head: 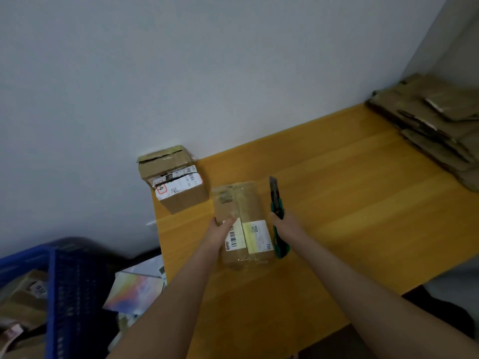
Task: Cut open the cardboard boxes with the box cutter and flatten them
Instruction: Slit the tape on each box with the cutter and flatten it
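Left hand [220, 228] gripping the taped box [245, 203] on the table [350, 203], right hand [282, 225] clenched round the box cutter [276, 198] just beside it; flattened cardboard [435, 125] piled far right, so partly done, with this one, a second box [178, 190] by the wall and more in the crate [51, 257] apparently left.

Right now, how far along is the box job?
Done: flattened cardboard stack at far right. In hand: left hand holds a still-taped box; right hand grips the box cutter. Left: the second box behind, more boxes in the blue crate.
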A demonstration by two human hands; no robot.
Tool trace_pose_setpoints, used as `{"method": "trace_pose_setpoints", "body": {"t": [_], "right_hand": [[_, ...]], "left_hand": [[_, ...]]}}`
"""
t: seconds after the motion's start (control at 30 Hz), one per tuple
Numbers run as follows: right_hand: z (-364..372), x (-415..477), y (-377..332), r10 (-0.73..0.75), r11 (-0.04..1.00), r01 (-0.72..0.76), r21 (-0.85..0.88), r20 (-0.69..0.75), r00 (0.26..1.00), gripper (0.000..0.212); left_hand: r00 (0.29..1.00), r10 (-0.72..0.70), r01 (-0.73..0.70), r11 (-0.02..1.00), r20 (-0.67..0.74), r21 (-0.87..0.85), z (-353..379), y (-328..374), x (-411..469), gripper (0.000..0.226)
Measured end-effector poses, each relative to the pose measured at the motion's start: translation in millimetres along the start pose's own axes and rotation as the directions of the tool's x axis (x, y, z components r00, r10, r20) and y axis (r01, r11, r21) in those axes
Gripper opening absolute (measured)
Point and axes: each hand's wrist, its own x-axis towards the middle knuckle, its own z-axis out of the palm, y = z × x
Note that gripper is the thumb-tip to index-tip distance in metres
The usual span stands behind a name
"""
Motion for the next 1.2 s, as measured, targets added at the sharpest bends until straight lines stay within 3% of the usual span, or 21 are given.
{"method": "trace_pose_setpoints", "body": {"t": [0.17,0.37,0.43,0.53,0.7,0.87,0.97,1.13,1.2], "right_hand": [[1,-7,5,-0.023,1.0,0.024,-0.012,0.005,1.0,0.04],[-13,-22,-5,-0.076,0.995,0.079,-0.068,0.04,0.996,0.032],[-16,-32,-12,-0.138,0.988,0.137,-0.07,-0.01,0.99,0.026],[-21,-46,-20,-0.196,0.979,0.19,-0.074,-0.08,0.977,0.02],[-21,-67,-15,-0.237,0.962,0.229,-0.149,-0.035,0.971,0.008],[-25,-87,-5,-0.361,0.897,0.328,-0.297,-0.063,0.93,0.025],[-28,-93,-3,-0.44,0.792,0.326,-0.517,-0.112,0.891,0.043],[-27,-97,1,-0.447,0.7,0.294,-0.651,-0.078,0.891,0.043],[-27,-99,1,-0.445,0.693,0.306,-0.653,-0.053,0.894,0.046]], "left_hand": [[0.993,0.0,0.019,0.986,0.115,-0.163,-7,-3,-2,0.061],[0.985,0.053,-0.053,0.999,0.164,0.001,-20,11,-19,0.052],[0.981,0.076,-0.086,0.995,0.177,0.05,-26,17,-28,0.044],[0.981,0.121,-0.131,0.99,0.152,0.055,-31,17,-40,0.043],[0.978,0.187,-0.19,0.981,0.094,0.032,-30,13,-49,0.039],[0.978,0.2,-0.199,0.98,0.055,-0.026,-27,15,-46,0.043],[0.977,0.206,-0.205,0.978,0.058,-0.029,-23,16,-44,0.051],[0.973,0.222,-0.221,0.975,0.067,-0.03,-18,6,-44,0.071],[0.974,0.215,-0.214,0.977,0.073,-0.013,-19,6,-43,0.065]]}}
